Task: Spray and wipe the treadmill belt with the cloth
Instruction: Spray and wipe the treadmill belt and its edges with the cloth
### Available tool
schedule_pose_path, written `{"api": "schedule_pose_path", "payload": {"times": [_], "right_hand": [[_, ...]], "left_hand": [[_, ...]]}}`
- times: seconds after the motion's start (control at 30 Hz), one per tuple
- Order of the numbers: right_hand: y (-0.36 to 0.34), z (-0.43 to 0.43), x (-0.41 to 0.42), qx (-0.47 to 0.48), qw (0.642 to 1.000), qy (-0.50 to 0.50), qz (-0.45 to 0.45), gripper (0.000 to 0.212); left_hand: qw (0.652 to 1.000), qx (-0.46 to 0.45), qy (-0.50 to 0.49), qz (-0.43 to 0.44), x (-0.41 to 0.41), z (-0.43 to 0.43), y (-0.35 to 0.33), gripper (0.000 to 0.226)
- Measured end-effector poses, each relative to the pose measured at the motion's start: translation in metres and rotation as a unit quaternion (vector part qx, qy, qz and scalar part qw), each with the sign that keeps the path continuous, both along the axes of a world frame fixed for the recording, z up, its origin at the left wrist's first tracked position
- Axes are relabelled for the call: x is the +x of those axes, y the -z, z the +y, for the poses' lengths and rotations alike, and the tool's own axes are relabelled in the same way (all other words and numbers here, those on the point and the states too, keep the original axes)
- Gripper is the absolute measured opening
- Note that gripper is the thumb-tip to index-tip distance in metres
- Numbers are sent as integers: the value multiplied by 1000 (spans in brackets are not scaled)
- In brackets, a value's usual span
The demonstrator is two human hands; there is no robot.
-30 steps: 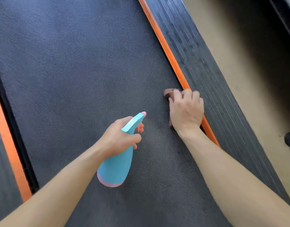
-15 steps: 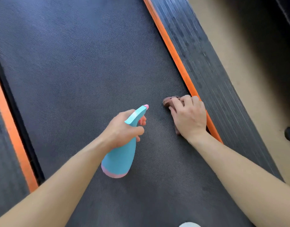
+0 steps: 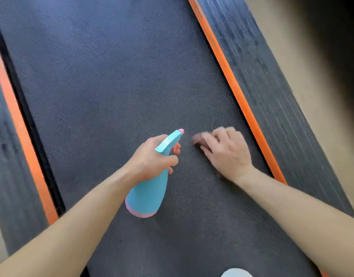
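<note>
Sliding left from the orange strip (image 3: 232, 82), the right hand (image 3: 228, 154) presses the cloth (image 3: 196, 140) under bent fingers (image 3: 207, 145), just right of the spray bottle (image 3: 148, 194) gripped by the left hand (image 3: 152, 158).

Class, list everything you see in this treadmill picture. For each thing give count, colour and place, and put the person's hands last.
belt: one, dark grey, fills the middle
strips: two, orange, one along each belt edge
side rails: two, black and ribbed, outside the strips
spray bottle: one, turquoise with pink base and tip, over the belt
cloth: one, brownish, on the belt, mostly hidden
floor: one, beige, far right
white thing: one, bottom edge, cut off
left hand: one, grips the spray bottle
right hand: one, holds the cloth on the belt
</note>
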State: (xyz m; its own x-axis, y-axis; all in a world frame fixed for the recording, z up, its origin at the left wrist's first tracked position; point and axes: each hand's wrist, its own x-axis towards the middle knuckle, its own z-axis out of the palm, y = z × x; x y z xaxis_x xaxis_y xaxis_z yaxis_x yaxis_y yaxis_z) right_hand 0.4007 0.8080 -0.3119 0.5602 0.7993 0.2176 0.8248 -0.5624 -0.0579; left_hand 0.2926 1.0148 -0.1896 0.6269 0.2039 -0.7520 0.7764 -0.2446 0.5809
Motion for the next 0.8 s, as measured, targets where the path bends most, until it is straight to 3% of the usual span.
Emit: {"api": "schedule_pose_path", "payload": {"times": [0.1,0.2,0.33,0.43,0.63,0.8], "right_hand": [[-3,39,36,3,998,68,6,29],[-6,37,18,1,996,92,15,29],[-9,-14,-52,-12,996,-65,51,30],[-11,-17,-44,-35,989,-134,51,33],[-7,63,37,-19,999,30,10,33],[-6,30,-16,0,999,24,35,32]], "left_hand": [[1000,2,0,0,1,0,2,17],[1000,4,-3,-8,2,4,1,17],[1000,7,-7,-8,1,11,-2,17],[1000,8,-19,-6,-3,13,-1,16],[999,0,-32,5,-8,11,2,16],[1000,3,-24,4,-9,15,0,18]]}}
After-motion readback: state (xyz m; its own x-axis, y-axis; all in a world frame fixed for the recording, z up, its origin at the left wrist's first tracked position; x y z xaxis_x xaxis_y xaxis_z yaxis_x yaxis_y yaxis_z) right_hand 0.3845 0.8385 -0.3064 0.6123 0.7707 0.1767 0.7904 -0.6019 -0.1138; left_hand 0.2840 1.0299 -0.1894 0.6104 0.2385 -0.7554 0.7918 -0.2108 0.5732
